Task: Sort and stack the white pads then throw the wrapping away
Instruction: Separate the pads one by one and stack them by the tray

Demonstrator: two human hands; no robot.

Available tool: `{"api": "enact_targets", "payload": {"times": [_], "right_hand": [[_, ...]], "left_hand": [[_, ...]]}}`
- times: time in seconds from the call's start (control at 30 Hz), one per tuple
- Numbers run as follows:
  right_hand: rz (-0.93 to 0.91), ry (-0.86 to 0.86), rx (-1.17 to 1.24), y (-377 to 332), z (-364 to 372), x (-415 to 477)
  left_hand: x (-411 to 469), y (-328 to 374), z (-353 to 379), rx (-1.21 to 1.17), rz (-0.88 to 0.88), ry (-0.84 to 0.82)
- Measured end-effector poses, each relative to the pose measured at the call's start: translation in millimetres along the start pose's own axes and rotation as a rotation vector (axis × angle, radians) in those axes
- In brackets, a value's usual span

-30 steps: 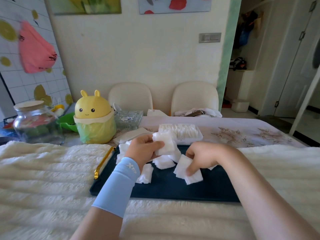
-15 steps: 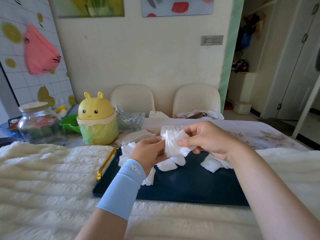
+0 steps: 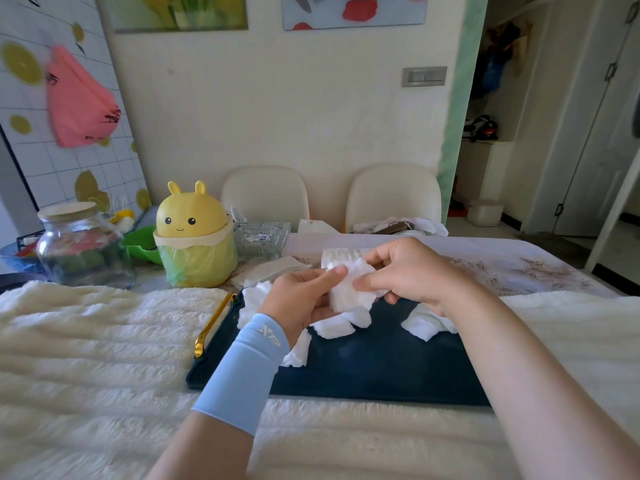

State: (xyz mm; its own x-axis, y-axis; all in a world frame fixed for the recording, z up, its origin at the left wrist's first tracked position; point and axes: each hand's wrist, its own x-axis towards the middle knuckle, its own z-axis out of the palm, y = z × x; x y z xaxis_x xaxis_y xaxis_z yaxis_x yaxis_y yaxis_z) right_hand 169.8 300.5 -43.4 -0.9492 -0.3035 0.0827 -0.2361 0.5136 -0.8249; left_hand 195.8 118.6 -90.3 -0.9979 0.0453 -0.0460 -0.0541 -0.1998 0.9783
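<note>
You hold a small stack of white pads between both hands, lifted above the back half of the dark tray. Your left hand grips the stack from the left, with the thumb laid over its top corner and the fingers curled beneath. Your right hand pinches the stack's right side between thumb and forefinger, and the other fingers curl in behind it.

Loose pads lie on the tray just under the held stack. More sit in a clump at the tray's back left corner, one lies beside your blue sleeve, and another heap shows under your right wrist. A packed row of pads stands on the tablecloth behind your hands (mostly hidden, so you can't tell how many it holds). A flat white sheet lies to its left; whether it is wrapping cannot be told.

The tray rests on a fluffy cream blanket, its gold handle at the left end. Past the blanket stand a yellow bunny-faced bin lined with a green bag, a glass jar to its left and a glass dish to its right.
</note>
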Motion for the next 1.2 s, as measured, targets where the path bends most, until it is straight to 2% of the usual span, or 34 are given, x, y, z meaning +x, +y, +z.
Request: {"api": "enact_targets", "payload": {"times": [0.1, 0.33, 0.57, 0.83, 0.93, 1.0, 1.1, 1.2], "right_hand": [[0.023, 0.03, 0.036, 0, 1, 0], [0.065, 0.032, 0.08, 0, 2, 1], [0.143, 0.122, 0.146, 5, 0, 5], [0.165, 0.192, 0.095, 3, -9, 1], [0.131, 0.224, 0.17, 1, -17, 1], [0.107, 0.172, 0.239, -1, -16, 1], [0.102, 0.099, 0.167, -2, -5, 2], [0.11, 0.12, 0.055, 0, 3, 4]], "left_hand": [[-1, 0, 0, -0.09, -0.006, 0.063], [-3, 0, 1, -0.167, -0.024, 0.015], [-2, 3, -8, -0.174, 0.046, -0.171], [3, -2, -6, -0.146, 0.038, -0.051], [4, -2, -7, -0.129, 0.029, 0.002], [4, -2, -7, -0.134, 0.025, 0.002], [1, 0, -5, -0.133, 0.034, -0.055], [-2, 3, -5, -0.123, 0.041, -0.122]]}}
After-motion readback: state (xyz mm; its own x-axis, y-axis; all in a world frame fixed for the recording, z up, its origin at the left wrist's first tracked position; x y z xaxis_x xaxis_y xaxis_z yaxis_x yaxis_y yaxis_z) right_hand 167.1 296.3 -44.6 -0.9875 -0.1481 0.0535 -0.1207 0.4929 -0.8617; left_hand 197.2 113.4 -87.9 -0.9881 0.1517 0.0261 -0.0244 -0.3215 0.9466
